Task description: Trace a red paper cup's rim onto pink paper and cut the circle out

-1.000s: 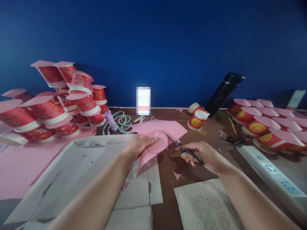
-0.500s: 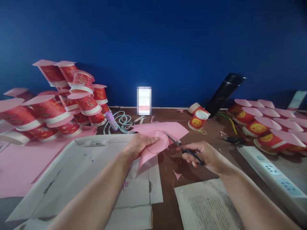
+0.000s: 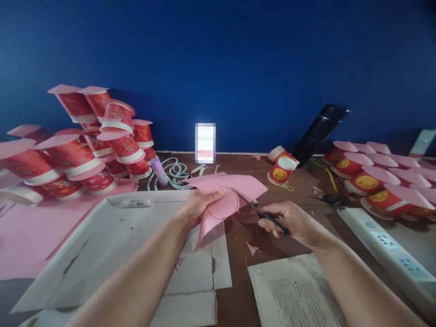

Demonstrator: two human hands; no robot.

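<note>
My left hand (image 3: 198, 206) pinches a sheet of pink paper (image 3: 223, 204), thumb on top and fingers beneath. A dark curved line is drawn on the paper, and part of its edge is cut along that curve. In my right hand (image 3: 284, 220) is a pair of black-handled scissors (image 3: 274, 222), its fingers through the loops. The blades point up and left and lie at the paper's cut, close to the curved line. One flap of the sheet spreads behind the blades, and a corner hangs down toward me.
Red paper cups (image 3: 122, 147) topped with pink paper are stacked at left, with more cups (image 3: 368, 181) at right. A white board (image 3: 112, 245) lies under my left arm. Also around are a glue stick (image 3: 158, 171), a black flask (image 3: 322, 131), a power strip (image 3: 384, 240) and a printed sheet (image 3: 293, 290).
Both hands hold nearly the same place. My left thumb has shifted slightly on the paper, and the scissors stay at the cut beside the curve.
</note>
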